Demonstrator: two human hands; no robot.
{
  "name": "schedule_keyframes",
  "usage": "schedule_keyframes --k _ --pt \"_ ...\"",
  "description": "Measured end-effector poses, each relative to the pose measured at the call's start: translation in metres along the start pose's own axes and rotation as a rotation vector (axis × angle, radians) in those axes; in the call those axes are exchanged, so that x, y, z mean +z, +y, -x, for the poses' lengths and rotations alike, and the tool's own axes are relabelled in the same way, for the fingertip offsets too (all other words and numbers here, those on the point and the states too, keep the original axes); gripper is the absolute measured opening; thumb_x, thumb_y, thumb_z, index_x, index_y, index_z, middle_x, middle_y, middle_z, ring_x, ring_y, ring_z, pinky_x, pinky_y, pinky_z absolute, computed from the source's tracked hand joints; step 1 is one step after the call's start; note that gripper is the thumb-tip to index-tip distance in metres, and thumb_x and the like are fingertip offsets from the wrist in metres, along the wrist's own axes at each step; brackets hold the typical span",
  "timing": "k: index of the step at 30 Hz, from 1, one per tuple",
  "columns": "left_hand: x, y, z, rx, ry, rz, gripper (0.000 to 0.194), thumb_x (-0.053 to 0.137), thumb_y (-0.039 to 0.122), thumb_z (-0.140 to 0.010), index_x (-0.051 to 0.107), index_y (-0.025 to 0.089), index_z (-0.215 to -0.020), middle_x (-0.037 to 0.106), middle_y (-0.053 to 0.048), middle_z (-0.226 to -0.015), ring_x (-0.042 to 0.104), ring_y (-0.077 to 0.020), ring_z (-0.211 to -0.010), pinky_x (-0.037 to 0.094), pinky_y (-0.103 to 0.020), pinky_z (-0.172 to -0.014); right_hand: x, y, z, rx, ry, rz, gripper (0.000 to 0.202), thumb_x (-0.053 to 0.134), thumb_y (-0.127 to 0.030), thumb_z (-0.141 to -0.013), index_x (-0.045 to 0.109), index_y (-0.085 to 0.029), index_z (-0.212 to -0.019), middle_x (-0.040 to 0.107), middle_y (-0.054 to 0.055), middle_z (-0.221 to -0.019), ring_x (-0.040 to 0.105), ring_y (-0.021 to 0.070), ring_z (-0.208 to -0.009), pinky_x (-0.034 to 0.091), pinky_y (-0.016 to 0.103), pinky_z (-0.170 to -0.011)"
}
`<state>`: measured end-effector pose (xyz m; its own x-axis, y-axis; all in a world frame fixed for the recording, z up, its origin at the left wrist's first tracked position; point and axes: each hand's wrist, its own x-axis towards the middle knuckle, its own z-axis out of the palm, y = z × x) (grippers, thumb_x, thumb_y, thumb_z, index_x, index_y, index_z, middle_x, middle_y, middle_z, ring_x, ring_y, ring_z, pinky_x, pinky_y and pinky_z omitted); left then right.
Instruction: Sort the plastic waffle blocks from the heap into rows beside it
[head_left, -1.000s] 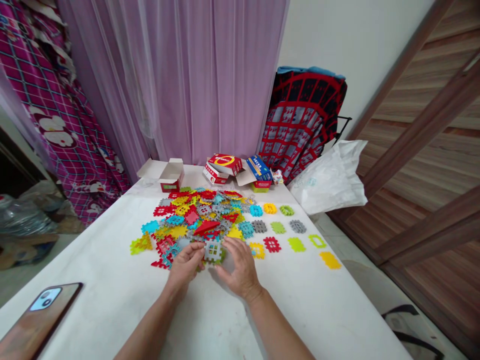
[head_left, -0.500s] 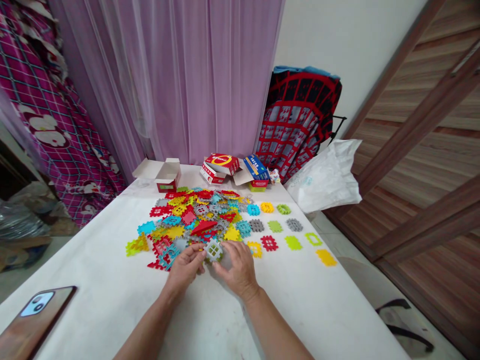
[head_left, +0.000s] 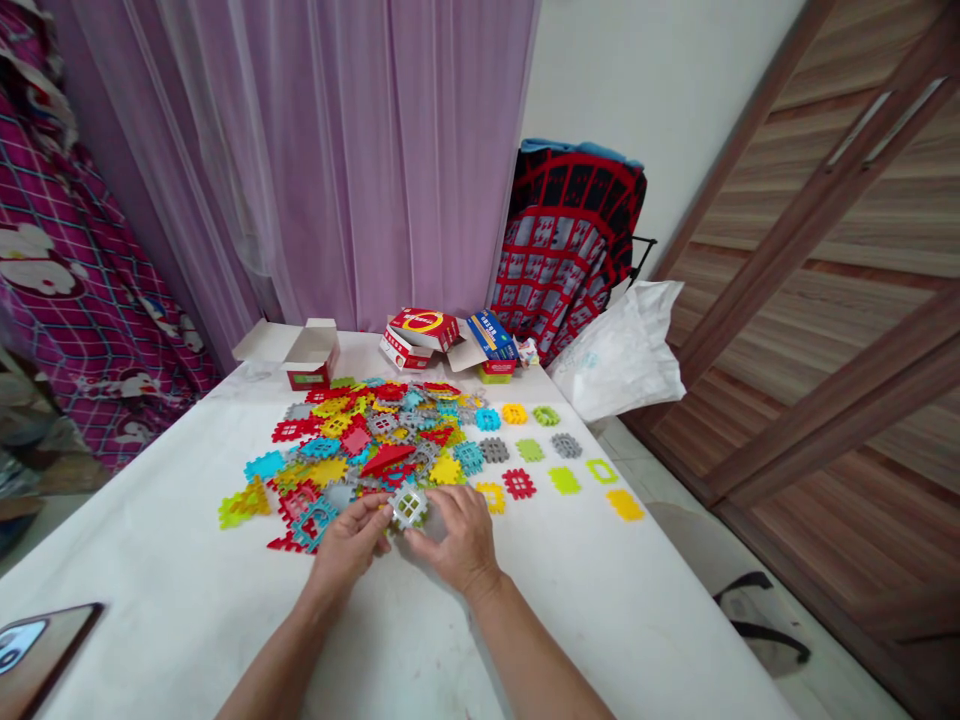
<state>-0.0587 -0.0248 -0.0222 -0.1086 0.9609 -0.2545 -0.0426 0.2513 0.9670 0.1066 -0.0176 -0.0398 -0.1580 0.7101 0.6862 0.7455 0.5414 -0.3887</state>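
Between my two hands is a grey interlocking building tile (head_left: 408, 507) with a four-pane window cut-out and notched edges. Some green shows at its lower edge; whether that is a second tile behind it I cannot tell. My left hand (head_left: 351, 545) pinches the tile's left side between thumb and fingers. On the other side, my right hand (head_left: 461, 540) is curled with its thumb and fingertips at the tile's right edge. Just beyond the hands spreads a heap of similar tiles (head_left: 382, 425) in red, yellow, blue, grey and green.
Loose tiles lie in rough rows at the right, among them a red tile (head_left: 519, 484) and a yellow tile (head_left: 625, 504). An opened box (head_left: 311, 360) and other small boxes (head_left: 424, 330) stand at the back. A phone (head_left: 45, 650) lies front left; a white bag (head_left: 622, 355) is at the right edge.
My view has turned slightly right, so everything sits further left in the picture. Both hands keep the grey tile between them, with its window face now turned more toward me.
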Motion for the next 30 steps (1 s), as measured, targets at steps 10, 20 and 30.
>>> schedule_keyframes --k 10,20,30 --pt "0.0 -0.004 0.001 0.085 0.008 -0.035 0.063 0.065 0.066 -0.063 0.063 0.019 -0.106 0.069 -0.003 -0.073 0.051 -0.0108 -0.045 0.025 -0.019 -0.035 -0.01 0.04 -0.001 0.054 0.17 0.108 0.032 0.068 -0.042 -0.077 0.065 -0.021 -0.101 0.069 0.007 -0.094 0.061 0.022 -0.09 0.047 0.037 -0.082" --pt "-0.002 -0.012 -0.002 0.097 0.065 -0.049 0.076 0.066 0.08 -0.054 0.065 0.02 -0.101 0.066 0.0 -0.061 0.045 -0.0102 -0.04 0.025 -0.02 -0.034 -0.089 0.188 0.001 0.307 0.363 0.543 0.03 0.063 -0.043 -0.082 0.072 -0.017 -0.094 0.069 0.011 -0.093 0.059 0.0249 -0.09 0.043 0.038 -0.082" --pt "-0.007 -0.022 -0.003 0.176 0.128 -0.175 0.066 0.066 0.079 -0.057 0.07 0.025 -0.093 0.064 0.0 -0.056 0.059 -0.0186 -0.051 0.04 -0.025 -0.038 -0.095 0.238 -0.008 0.515 0.319 0.666 0.033 0.064 -0.049 -0.081 0.075 -0.02 -0.09 0.064 0.014 -0.121 0.05 0.033 -0.112 0.038 0.047 -0.088"
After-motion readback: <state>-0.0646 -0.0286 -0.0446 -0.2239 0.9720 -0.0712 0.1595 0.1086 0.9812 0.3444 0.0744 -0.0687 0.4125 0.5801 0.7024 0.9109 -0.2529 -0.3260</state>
